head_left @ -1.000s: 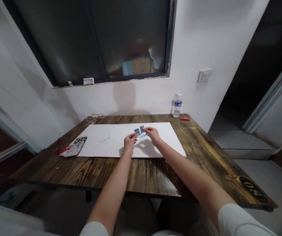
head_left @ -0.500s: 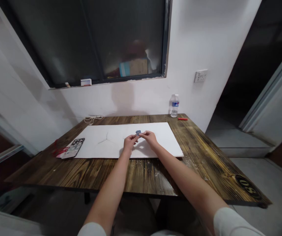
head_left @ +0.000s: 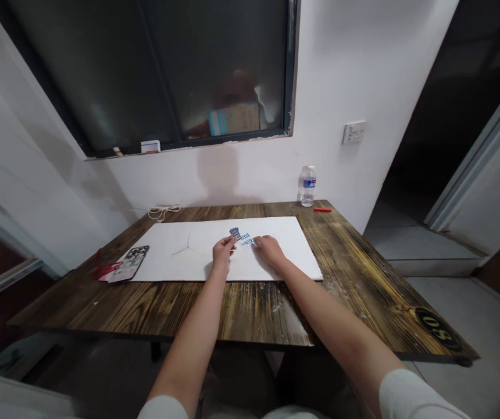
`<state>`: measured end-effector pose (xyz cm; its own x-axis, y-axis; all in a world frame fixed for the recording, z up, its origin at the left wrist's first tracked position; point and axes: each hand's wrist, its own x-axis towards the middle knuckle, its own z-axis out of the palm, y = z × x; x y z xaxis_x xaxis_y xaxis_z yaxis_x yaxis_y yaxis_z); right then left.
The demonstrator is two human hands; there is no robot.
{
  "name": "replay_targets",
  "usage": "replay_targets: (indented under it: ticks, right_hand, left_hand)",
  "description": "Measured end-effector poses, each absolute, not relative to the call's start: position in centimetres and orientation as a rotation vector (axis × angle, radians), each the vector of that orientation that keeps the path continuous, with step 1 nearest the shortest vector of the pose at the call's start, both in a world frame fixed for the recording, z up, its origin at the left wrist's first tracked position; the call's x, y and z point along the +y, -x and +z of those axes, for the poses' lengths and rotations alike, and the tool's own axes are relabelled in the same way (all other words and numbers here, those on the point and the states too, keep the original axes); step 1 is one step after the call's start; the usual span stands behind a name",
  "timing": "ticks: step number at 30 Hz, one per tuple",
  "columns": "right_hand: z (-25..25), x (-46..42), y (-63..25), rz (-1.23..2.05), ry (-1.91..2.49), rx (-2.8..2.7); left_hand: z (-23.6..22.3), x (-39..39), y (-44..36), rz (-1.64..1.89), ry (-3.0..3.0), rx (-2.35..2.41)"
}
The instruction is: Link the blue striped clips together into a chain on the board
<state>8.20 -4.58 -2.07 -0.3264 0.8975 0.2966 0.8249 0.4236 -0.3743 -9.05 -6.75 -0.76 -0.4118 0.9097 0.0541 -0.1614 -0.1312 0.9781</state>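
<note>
My left hand is closed, pinching a small flat dark-blue and grey patterned piece between thumb and fingers, just above the white board. To the right of it, small flat blue-and-white pieces show against the board between my hands. My right hand is low over the board with its fingers curled in and the tips at the edge of these pieces. What its fingertips hold, if anything, is too small to make out. Thin dark lines mark the board left of my hands.
A patterned phone and something red sit at the board's left end. White cable lies at the back left of the wooden table. A water bottle and a red pen are at the back right, near the wall.
My hands have moved apart: the left slightly left with the patterned piece, the right slightly lower and away from it. Blue-and-white pieces now show between them.
</note>
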Motion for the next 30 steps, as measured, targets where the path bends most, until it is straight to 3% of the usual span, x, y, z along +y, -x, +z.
replay_targets:
  ticks: [30]
  right_hand:
    - [-1.43,-4.45,-7.9,-0.073,1.415,-2.604]
  left_hand:
    - [-0.59,-6.92,9.13,1.677,-0.907,1.326]
